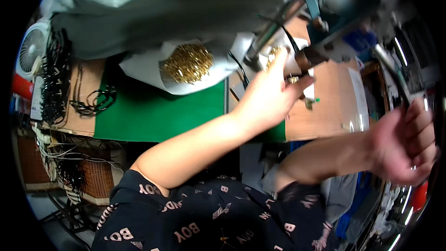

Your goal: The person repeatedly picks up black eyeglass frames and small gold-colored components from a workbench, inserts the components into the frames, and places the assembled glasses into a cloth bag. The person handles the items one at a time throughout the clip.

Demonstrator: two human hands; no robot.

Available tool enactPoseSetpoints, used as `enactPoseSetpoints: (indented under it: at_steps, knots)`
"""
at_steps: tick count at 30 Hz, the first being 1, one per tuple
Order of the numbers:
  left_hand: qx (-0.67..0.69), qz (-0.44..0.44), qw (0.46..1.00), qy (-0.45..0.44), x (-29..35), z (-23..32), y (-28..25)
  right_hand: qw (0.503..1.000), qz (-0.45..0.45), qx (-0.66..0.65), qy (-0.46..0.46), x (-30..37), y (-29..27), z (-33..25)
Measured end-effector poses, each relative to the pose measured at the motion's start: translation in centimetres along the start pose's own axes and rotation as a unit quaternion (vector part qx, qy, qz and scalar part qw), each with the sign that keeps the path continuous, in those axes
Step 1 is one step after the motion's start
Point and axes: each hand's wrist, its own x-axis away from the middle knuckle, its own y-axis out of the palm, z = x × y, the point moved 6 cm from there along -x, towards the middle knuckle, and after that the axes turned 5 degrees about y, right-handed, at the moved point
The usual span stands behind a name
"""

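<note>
My left hand [265, 94] reaches over the table to the foot of a dark press-like machine [312, 58]. Its thumb and forefinger are spread apart; small gold bits show beside them, and no held thing is visible. At the far right my right hand [403, 146], slightly blurred, is closed around the end of a dark lever [395, 72]. Thin, curved black pieces, like spectacle temples [242, 70], lie near my left hand. A heap of small gold-coloured metal pieces [188, 63] rests on white sheeting [144, 72], left of that hand.
A green mat [153, 116] covers much of the wooden table [332, 107]. Black spectacle-like parts [95, 102] and a long dark bundle [55, 76] lie at the left, near a white fan [33, 49]. Grey cloth [162, 14] hangs across the back. Cables [51, 142] dangle below the left edge.
</note>
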Motion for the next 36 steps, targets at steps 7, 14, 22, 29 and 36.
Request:
enactPoseSetpoints:
  at_steps: [7, 14, 22, 29, 36]
  knots:
    - [-0.411, -0.076, 0.9, 0.123, 4.3, 3.1, -3.0, 0.993, 0.072, 0.032, 0.092, 3.3, -2.5, 1.8]
    - [-0.593, 0.139, 0.783, -0.125, 19.1, 12.0, -16.4, 0.892, 0.101, 0.137, 0.419, 18.0, -5.2, 7.8]
    - [-0.67, 0.174, 0.714, -0.11, 18.4, 12.4, -25.3, 0.893, 0.086, 0.104, 0.43, 18.5, -3.2, 7.1]
    - [-0.665, 0.192, 0.572, 0.44, 6.5, 20.2, -21.2, 0.87, 0.107, 0.139, 0.46, 21.3, -5.6, 4.6]
    - [-0.748, -0.032, 0.66, -0.066, -10.2, 10.4, -22.8, 0.869, 0.052, 0.123, 0.477, 21.6, -1.1, 3.4]
